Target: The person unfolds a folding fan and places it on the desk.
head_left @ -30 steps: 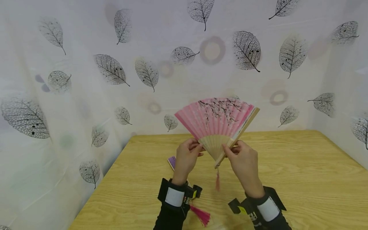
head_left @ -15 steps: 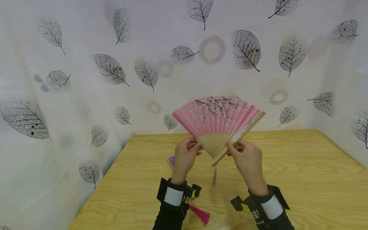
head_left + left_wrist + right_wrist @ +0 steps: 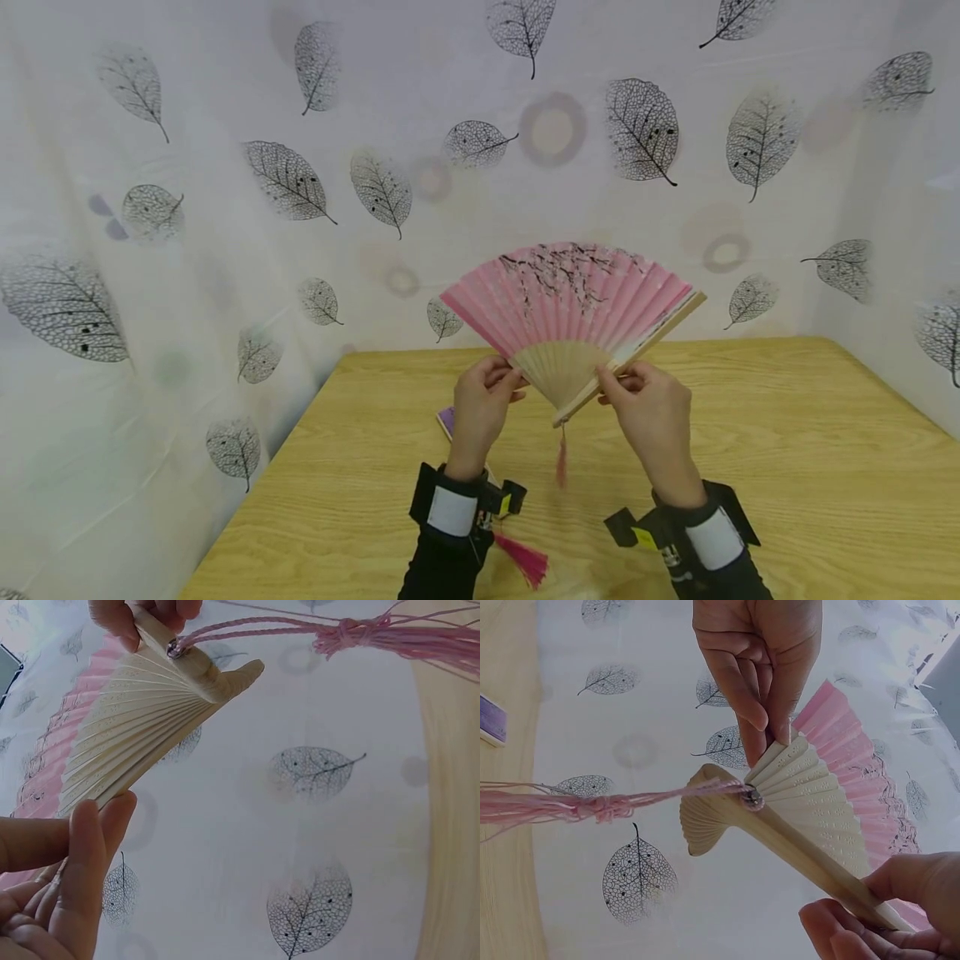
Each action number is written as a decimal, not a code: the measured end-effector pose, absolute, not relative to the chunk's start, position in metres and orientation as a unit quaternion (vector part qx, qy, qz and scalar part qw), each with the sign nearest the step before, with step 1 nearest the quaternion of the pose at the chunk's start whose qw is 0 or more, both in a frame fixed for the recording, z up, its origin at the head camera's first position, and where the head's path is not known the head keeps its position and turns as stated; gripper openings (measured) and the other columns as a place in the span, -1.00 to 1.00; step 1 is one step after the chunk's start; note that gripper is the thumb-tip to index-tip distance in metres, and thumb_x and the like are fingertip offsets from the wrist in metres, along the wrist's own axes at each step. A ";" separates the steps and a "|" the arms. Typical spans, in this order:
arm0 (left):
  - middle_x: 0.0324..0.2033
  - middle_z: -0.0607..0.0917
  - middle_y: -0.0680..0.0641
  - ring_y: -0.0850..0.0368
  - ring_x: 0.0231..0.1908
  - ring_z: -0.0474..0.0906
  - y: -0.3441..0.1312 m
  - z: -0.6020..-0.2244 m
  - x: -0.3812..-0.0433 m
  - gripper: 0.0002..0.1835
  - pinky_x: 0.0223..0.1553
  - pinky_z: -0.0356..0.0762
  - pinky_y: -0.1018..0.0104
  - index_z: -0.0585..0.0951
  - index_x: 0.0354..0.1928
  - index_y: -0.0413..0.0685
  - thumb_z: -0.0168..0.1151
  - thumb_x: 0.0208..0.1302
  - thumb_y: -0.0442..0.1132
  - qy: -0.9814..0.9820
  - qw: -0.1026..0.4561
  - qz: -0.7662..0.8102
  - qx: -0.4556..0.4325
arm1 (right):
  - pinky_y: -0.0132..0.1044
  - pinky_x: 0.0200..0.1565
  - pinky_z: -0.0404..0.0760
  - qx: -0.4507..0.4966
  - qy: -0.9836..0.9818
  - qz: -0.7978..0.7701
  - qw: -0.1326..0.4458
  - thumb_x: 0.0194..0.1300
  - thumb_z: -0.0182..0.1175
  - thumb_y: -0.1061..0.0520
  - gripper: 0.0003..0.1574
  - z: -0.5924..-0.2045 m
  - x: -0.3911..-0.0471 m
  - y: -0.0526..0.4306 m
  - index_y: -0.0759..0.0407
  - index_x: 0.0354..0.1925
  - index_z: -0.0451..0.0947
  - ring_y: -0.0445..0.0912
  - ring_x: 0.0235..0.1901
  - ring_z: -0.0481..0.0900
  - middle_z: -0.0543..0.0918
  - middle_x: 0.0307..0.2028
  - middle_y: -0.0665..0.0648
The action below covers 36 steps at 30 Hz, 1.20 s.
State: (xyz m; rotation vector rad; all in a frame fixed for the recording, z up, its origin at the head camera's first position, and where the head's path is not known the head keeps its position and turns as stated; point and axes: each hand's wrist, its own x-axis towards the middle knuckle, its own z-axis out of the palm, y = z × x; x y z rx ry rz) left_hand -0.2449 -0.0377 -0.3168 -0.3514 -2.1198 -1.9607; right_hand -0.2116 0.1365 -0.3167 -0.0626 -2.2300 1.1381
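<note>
A pink folding fan (image 3: 562, 292) with dark blossom branches and pale wooden ribs is spread wide above the table. My left hand (image 3: 483, 408) pinches its left edge between thumb and fingers, low on the ribs. On the other side, my right hand (image 3: 651, 421) grips the thick wooden guard stick (image 3: 810, 859). From the pivot hangs a pink tassel (image 3: 562, 462), whose knotted cord shows close up in the left wrist view. A purple folded fan (image 3: 446, 419) lies on the table, mostly hidden behind my left hand and wrist; a magenta tassel (image 3: 523, 560) shows at its near end.
The wood-grain table (image 3: 787, 450) extends under both arms. Behind it hangs a pale curtain (image 3: 480, 208) printed with leaf skeletons, which also runs along the left and right sides. Each wrist wears a black band with a small camera mount.
The pink fan has spread wider as my right hand moved right with the guard stick. The left hand stays nearly in place on its edge.
</note>
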 end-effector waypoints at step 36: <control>-0.29 0.64 -0.37 0.03 -0.34 0.60 -0.036 -0.317 -0.247 -0.77 -0.36 0.63 0.44 0.50 -0.20 -0.43 0.11 0.15 -0.37 -0.655 0.136 -0.737 -0.093 | -0.33 -0.81 0.30 -0.026 -0.841 0.434 0.323 0.13 0.10 -0.23 -0.48 -0.316 -0.213 0.145 0.18 -0.57 0.57 -0.23 -0.68 0.51 0.65 -0.67 0.11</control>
